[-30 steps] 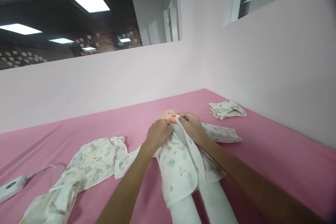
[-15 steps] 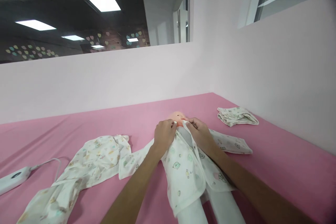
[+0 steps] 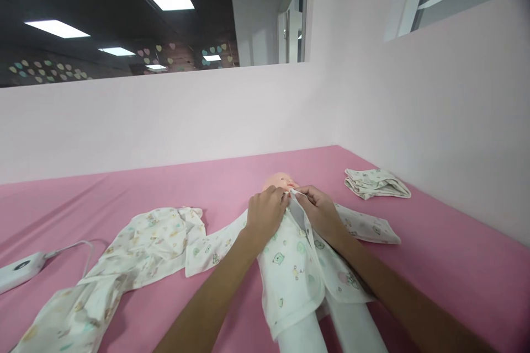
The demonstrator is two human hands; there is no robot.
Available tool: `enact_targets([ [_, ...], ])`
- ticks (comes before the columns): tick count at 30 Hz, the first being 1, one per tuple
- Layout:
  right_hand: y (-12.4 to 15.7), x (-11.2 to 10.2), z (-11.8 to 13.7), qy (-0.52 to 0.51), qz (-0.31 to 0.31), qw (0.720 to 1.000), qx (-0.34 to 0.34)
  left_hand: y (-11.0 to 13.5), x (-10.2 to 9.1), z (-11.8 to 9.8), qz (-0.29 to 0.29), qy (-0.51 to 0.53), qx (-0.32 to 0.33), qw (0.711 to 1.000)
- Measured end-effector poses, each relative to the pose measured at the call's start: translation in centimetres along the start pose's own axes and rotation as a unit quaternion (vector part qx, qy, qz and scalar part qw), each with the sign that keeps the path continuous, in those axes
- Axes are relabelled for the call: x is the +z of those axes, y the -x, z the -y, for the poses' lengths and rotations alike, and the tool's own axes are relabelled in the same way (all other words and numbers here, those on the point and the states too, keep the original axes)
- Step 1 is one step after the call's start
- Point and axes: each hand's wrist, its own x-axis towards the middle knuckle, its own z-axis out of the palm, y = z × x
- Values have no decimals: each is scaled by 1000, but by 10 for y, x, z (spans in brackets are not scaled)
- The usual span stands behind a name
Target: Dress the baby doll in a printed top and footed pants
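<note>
A baby doll [image 3: 278, 180] lies on its back on the pink sheet, its head just past my hands. It wears a white printed baby jacket [image 3: 290, 276] with both sleeves spread out, and white legs show below the hem. My left hand [image 3: 268, 210] pinches the jacket's left edge at the neck. Opposite it, my right hand [image 3: 321, 214] pinches the right edge at the collar. The two edges meet near the doll's chin, while lower down the front parts slightly over a grey-white layer. My fingers partly hide the collar.
Left of the doll lies a crumpled printed baby garment [image 3: 153, 242], touching or near the jacket's sleeve. A white corded device [image 3: 22, 271] rests at the far left. A folded printed cloth [image 3: 376, 183] sits near the right wall. The pink sheet [image 3: 232, 171] ends at white walls.
My left hand has moved right, bringing the left collar edge up to the right one. My right hand stays nearly in place. The camera view has shifted slightly.
</note>
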Motion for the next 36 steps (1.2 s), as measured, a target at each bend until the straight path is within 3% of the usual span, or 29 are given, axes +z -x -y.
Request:
enact_targets([
  [15,4,-2,8,23,40,999,-27,1,2,1,0,-13,20,1000],
  [23,7,0,10,93,51,994,-23,-1,-2,1,1,119,-34,992],
  [28,10,0,16,147,58,986,-52,-4,-11,3,57,263,-56,962],
  [32,12,0,18,157,79,980,-93,-7,-9,6,65,372,-124,918],
  [36,12,1,15,137,65,987,-56,-9,-5,8,68,404,-152,899],
])
